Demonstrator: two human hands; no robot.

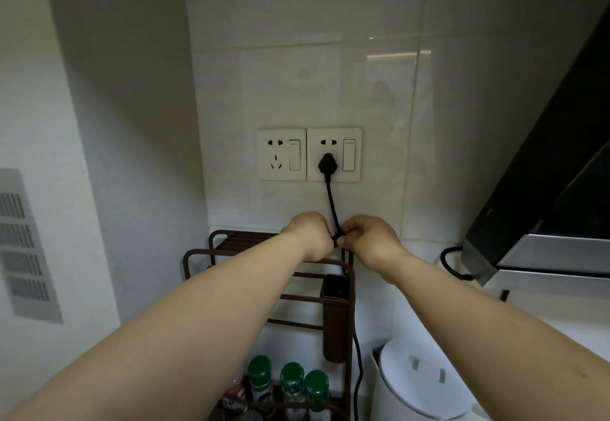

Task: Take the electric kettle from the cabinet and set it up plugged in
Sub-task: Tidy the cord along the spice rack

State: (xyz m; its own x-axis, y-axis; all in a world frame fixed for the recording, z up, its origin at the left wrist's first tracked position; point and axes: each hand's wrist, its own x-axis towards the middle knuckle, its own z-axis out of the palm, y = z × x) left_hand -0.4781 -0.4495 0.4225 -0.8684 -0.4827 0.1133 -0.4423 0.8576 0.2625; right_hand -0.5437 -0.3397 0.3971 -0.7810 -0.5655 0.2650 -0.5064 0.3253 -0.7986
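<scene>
While plugged in, cord between hands

White table carrying a white kettle at right and a brown wire rack beside it; green-capped bottles stand in the rack's lower tier.

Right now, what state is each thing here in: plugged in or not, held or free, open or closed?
plug: seated in the right socket
left socket: empty
cord: hangs from the plug, pinched by both hands
left hand: pinching the cord
right hand: pinching the cord
kettle: on the counter, lid closed
green-capped bottles: capped
</scene>
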